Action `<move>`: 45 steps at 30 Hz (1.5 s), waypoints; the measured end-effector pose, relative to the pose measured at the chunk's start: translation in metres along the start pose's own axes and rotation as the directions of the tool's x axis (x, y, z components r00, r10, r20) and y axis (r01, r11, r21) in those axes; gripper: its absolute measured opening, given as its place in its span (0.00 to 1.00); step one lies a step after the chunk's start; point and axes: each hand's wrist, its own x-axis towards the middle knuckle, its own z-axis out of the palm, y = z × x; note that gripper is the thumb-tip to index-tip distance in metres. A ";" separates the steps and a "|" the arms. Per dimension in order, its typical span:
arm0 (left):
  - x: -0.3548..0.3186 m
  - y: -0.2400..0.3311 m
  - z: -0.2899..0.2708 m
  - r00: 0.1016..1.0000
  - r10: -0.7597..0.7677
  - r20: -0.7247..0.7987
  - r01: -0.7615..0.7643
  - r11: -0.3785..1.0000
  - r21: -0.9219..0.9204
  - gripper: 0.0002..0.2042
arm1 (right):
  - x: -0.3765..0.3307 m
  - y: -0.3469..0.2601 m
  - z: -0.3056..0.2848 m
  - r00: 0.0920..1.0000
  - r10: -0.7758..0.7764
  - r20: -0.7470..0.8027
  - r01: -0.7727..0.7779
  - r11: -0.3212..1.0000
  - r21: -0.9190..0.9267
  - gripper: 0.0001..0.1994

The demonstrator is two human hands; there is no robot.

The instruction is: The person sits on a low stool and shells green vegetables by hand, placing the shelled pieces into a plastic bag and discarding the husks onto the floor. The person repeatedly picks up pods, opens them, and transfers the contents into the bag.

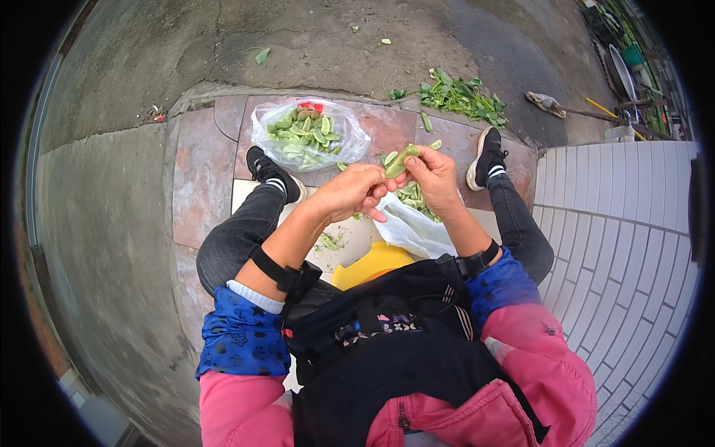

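Note:
A flat green bean pod [402,162] is held between my two hands in front of me. My right hand [433,173] grips the pod with its thumb on top and the fingers curled behind. My left hand [351,192] pinches at the pod's lower end; its other fingers are partly bent. Just beyond my left hand, a clear plastic bag [351,141] lies spread around a heap of green pods [305,135]. Beneath my hands is a white plastic bag [406,227] with more pods [415,197], partly hidden by my right hand and wrist.
Something yellow [372,264] shows between my legs. Green scraps [330,241] lie on the pale tiles. Leafy stems [463,98] are piled beyond my right shoe [488,160]. A white-tiled surface [618,186] stands at right, with a long-handled tool [581,113] behind it.

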 end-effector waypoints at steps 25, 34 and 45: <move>-0.020 0.019 -0.006 0.636 0.758 -0.143 -0.295 0.411 0.863 0.19 | 0.036 -0.081 0.037 0.981 -0.192 0.012 0.188 0.940 -0.284 0.09; -0.030 0.030 -0.006 0.790 0.594 -0.152 -0.558 0.799 0.223 0.09 | 0.030 -0.065 0.044 0.982 0.078 0.171 -0.073 0.997 -0.034 0.08; -0.034 0.022 -0.012 0.857 0.515 0.021 -0.490 0.827 -0.277 0.09 | 0.025 -0.033 0.045 0.929 0.116 0.351 -0.307 0.773 0.556 0.09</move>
